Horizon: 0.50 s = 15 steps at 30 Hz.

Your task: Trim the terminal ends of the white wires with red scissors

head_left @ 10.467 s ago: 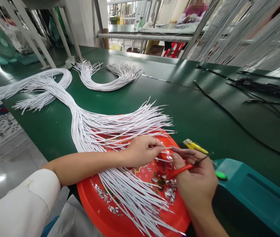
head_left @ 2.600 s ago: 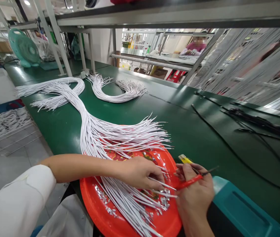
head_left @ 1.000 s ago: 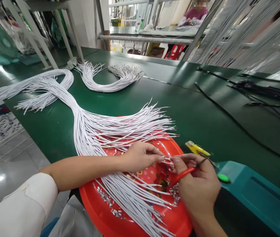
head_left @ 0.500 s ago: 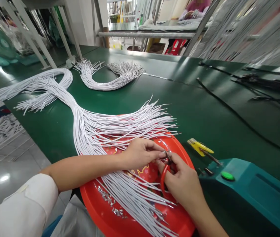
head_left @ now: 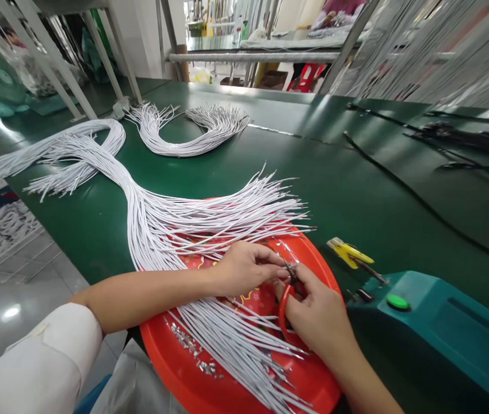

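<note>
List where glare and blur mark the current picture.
Head view, lower left: a bright white reflection on the floor; head view, far side: pale sheen on the green table; head view, upper right: hanging strands soft and streaky; head view, centre: white wires over the red tray fairly crisp.

Found red-handled scissors [head_left: 285, 296] in the right hand [head_left: 319, 310], blades at the left hand [head_left: 245, 269]. Noted slender white wires [head_left: 162, 218], fanned in two spreads over a red tray [head_left: 158, 345].

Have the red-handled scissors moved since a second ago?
Yes: the red-handled scissors have shifted left, farther from the green button.
</note>
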Tool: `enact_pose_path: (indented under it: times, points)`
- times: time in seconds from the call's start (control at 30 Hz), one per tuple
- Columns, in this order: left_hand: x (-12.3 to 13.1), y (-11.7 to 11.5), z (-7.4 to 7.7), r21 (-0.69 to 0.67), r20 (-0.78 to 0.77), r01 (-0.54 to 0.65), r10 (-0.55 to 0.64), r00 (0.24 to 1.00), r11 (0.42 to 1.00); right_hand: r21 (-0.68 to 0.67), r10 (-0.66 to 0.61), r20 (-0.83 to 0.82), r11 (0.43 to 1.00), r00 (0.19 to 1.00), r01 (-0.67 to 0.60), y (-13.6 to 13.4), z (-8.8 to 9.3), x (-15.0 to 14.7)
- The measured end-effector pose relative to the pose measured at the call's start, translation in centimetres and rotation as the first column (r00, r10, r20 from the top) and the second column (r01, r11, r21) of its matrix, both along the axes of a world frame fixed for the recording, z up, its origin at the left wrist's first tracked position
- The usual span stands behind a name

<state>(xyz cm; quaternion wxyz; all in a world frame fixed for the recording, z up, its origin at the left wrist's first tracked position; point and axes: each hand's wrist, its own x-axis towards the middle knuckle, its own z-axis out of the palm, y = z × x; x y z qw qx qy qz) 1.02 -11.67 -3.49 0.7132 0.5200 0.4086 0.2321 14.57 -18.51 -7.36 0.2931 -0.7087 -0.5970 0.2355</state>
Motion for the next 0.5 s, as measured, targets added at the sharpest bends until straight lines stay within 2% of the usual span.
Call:
enact_pose_path:
  times: [0.17,0.37,0.5]
  points:
    - [0.0,0.0,-0.6,0.030,0.002,-0.001,0.001,1.000,1.000,-0.008,0.018,-0.020,1.000,1.000,-0.018,0.0,0.1,0.1]
    - [-0.1,-0.1,-1.5,0.176,-0.009,0.026,-0.024,1.000,0.984,-0.041,0.026,-0.045,0.999,0.999,-0.028,-0.1,0.0,0.1]
    - [-0.1,-0.1,-1.7,0.161,0.007,0.020,-0.021,1.000,0.987,-0.041,0.025,-0.048,0.999,0.999,-0.027,-0.1,0.1,0.1]
